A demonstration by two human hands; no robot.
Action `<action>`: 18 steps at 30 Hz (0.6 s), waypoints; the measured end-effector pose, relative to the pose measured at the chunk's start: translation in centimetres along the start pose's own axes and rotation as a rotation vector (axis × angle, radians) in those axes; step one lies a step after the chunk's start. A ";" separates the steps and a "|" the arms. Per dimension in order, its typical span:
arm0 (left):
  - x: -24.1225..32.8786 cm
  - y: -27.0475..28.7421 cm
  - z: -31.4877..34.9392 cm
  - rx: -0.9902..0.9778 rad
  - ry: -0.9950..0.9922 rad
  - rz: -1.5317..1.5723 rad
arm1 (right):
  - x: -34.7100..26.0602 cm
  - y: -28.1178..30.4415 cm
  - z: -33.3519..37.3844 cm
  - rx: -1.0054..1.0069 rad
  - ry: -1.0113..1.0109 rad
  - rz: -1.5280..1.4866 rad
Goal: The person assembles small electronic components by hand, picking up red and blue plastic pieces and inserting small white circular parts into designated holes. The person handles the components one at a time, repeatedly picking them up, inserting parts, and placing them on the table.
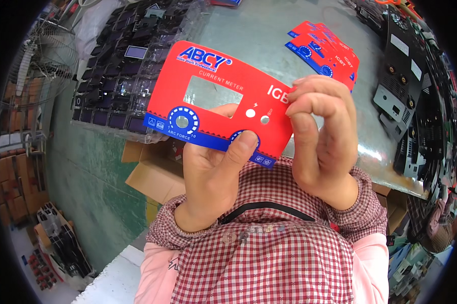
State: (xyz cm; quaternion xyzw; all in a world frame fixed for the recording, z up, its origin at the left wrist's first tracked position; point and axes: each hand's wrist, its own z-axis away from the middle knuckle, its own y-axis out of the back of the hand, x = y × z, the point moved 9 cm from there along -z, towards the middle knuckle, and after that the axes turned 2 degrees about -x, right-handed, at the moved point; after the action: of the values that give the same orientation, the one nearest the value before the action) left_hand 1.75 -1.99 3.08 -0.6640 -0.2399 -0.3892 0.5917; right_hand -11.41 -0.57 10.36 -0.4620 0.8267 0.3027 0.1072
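A red and blue front panel sticker (216, 81) with a rectangular window and several round holes is held up before me, tilted down to the right. My left hand (213, 169) grips its lower edge, thumb on the front and fingers behind; a finger shows through the window. At the upper right corner, my right hand (325, 126) pinches the panel's edge between thumb and curled fingers. On the table beyond lies a loose, fanned pile of similar red and blue panels (330, 50).
Plastic trays of small dark parts (112, 76) stand at the left of the grey table (249, 30). Black metal housings (398, 76) line the right side. An open cardboard box (155, 175) sits below the table's edge. A fan (48, 50) stands far left.
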 end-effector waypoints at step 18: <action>1.1 -0.2 0.2 -0.149 -0.183 -0.204 | -2.1 -0.9 -0.8 -0.093 0.049 0.122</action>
State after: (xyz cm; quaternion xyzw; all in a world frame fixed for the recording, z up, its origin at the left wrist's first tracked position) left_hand 2.24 -1.90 4.09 -0.7109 -0.3296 -0.4018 0.4738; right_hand -9.42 0.10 11.57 -0.4224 0.8409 0.3351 0.0467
